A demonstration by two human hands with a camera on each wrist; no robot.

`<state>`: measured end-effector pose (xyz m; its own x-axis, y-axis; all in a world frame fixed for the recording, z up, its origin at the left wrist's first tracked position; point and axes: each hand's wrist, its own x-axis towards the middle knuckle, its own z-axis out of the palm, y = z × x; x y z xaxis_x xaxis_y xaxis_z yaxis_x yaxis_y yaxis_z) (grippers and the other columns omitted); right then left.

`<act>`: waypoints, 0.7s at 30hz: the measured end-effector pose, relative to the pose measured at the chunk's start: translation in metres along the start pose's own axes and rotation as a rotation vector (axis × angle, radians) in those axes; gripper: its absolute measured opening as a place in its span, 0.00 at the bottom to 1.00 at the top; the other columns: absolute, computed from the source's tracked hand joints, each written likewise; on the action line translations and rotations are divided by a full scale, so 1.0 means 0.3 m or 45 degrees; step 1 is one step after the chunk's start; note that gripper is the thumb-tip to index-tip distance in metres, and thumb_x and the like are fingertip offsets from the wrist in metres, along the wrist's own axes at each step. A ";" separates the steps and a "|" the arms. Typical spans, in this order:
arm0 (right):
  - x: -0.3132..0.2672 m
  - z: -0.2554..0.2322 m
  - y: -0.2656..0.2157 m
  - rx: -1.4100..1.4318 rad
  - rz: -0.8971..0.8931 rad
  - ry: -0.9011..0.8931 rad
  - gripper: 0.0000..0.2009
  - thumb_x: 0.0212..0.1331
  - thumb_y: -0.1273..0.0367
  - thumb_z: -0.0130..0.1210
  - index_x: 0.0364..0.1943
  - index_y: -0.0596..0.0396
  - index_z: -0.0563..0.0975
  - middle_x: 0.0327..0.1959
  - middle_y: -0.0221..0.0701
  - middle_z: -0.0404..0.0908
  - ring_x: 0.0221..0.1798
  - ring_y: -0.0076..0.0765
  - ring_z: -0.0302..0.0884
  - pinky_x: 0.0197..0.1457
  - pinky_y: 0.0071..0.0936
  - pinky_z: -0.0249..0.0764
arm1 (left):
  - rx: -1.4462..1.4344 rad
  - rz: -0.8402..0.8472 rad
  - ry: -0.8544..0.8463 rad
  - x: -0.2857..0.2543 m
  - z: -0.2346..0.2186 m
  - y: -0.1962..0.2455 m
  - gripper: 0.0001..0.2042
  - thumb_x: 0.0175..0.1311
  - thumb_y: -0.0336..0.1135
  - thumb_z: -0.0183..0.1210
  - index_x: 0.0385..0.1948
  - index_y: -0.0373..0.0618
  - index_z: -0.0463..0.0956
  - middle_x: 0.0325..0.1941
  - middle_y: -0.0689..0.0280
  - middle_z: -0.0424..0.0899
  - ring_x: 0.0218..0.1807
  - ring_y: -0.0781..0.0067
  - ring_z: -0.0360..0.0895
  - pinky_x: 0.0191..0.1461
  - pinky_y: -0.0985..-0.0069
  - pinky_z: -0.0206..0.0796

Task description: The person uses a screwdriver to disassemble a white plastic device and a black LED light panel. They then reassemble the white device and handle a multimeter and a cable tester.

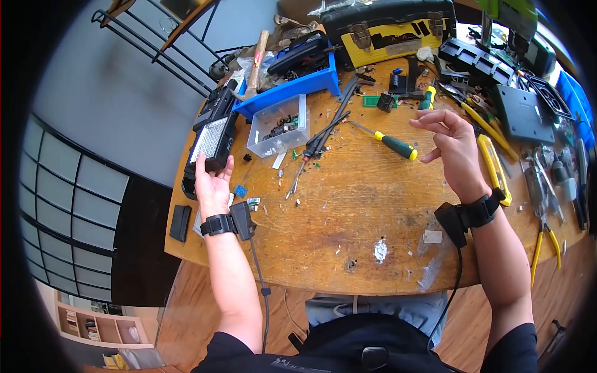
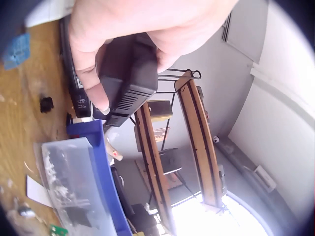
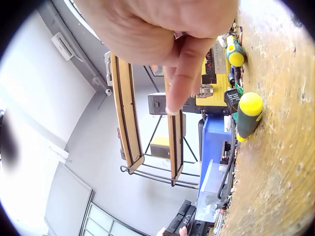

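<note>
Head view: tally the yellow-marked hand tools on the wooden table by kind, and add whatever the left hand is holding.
Green-handled screwdrivers with yellow caps: 2
Yellow utility knife: 1
Yellow-handled pliers: 1
Black panel light with a white grid face, gripped by the left hand: 1
Total: 5

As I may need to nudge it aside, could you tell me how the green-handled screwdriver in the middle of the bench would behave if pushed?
The screwdriver has a round handle and lies flat on the bench, so it would probably roll if pushed sideways. Its metal shaft looks stiff, unlikely to bend. It lies free of both hands, so nothing would likely stop it but the scraps around.
</note>
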<state>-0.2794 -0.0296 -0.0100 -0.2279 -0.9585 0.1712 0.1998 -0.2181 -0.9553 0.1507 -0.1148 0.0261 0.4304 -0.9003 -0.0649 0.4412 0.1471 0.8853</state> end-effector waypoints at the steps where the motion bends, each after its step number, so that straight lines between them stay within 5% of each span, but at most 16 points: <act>1: -0.002 0.004 -0.006 -0.027 -0.013 -0.020 0.17 0.46 0.86 0.37 0.39 0.69 0.75 0.53 0.44 0.73 0.56 0.38 0.77 0.33 0.25 0.85 | 0.000 0.001 -0.002 0.021 -0.021 -0.003 0.19 0.64 0.40 0.58 0.50 0.39 0.67 0.51 0.53 0.72 0.48 0.52 0.75 0.50 0.62 0.78; 7: 0.013 -0.009 0.030 0.010 -0.021 0.022 0.14 0.48 0.83 0.39 0.36 0.64 0.77 0.50 0.40 0.76 0.48 0.29 0.78 0.36 0.25 0.83 | 0.270 0.004 0.041 0.066 -0.064 -0.020 0.23 0.61 0.43 0.62 0.51 0.42 0.66 0.42 0.58 0.78 0.36 0.58 0.80 0.39 0.67 0.79; 14: 0.014 -0.016 0.034 0.010 0.022 0.026 0.11 0.53 0.79 0.44 0.35 0.61 0.78 0.44 0.34 0.80 0.40 0.22 0.75 0.39 0.24 0.81 | 0.473 0.072 0.035 0.049 -0.070 -0.037 0.30 0.62 0.41 0.61 0.63 0.50 0.55 0.47 0.57 0.75 0.35 0.59 0.79 0.38 0.66 0.78; 17: 0.011 -0.008 0.025 0.032 0.004 0.047 0.10 0.55 0.78 0.45 0.35 0.64 0.79 0.37 0.33 0.78 0.39 0.24 0.76 0.35 0.23 0.81 | 0.490 0.096 -0.003 0.036 -0.078 -0.049 0.30 0.63 0.38 0.60 0.64 0.51 0.54 0.49 0.57 0.74 0.36 0.59 0.79 0.39 0.65 0.78; 21: 0.016 -0.017 0.032 0.014 0.033 0.031 0.10 0.54 0.78 0.46 0.35 0.62 0.79 0.40 0.32 0.80 0.38 0.21 0.76 0.37 0.22 0.79 | 0.443 0.083 -0.013 0.061 -0.089 -0.052 0.28 0.64 0.34 0.58 0.63 0.47 0.55 0.53 0.57 0.71 0.48 0.58 0.76 0.45 0.58 0.79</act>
<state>-0.2836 -0.0353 -0.0197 -0.2453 -0.9592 0.1407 0.2162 -0.1956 -0.9566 0.1729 -0.1227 -0.0011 0.4402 -0.8979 0.0002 0.1178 0.0580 0.9913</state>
